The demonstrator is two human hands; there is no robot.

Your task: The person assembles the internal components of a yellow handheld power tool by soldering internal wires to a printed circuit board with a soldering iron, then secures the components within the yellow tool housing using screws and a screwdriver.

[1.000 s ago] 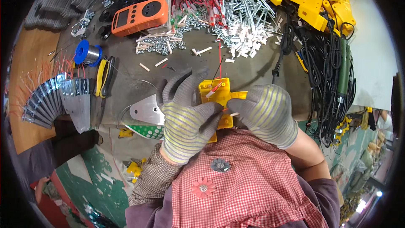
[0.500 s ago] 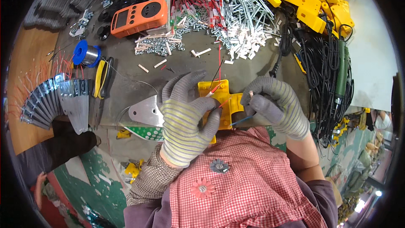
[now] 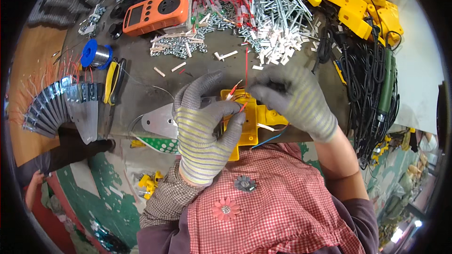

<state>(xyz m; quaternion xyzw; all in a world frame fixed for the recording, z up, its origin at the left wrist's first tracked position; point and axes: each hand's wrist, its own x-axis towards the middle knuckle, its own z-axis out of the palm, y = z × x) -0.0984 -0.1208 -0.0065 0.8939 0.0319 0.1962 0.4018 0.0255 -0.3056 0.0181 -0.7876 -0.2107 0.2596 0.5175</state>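
A yellow plastic housing (image 3: 249, 134) lies at the table's near edge in front of me. My left hand (image 3: 205, 131), in a striped grey glove, rests over its left side, with thumb and forefinger pinched around an orange-red wire (image 3: 243, 107). A red-and-white wire end (image 3: 233, 90) with a bare tip rises above those fingers. Over the housing's upper right is my gloved right hand (image 3: 296, 96); its fingers are smeared by motion, and what they hold is unclear. Below it, a white sleeve (image 3: 267, 127) and a blue wire (image 3: 273, 138) stick out from the housing.
A flat metal plate (image 3: 160, 121) lies left of the housing. Farther left are pliers (image 3: 112, 87), a solder spool (image 3: 96, 55) and fanned metal plates (image 3: 52, 106). An orange meter (image 3: 155, 14), screws and white sleeves (image 3: 278, 44) lie behind. Black cables (image 3: 365, 94) bundle at right.
My right hand has moved left and up toward the red wire end. The white sleeve now shows beside the blue wire. My left hand stays nearly in place.
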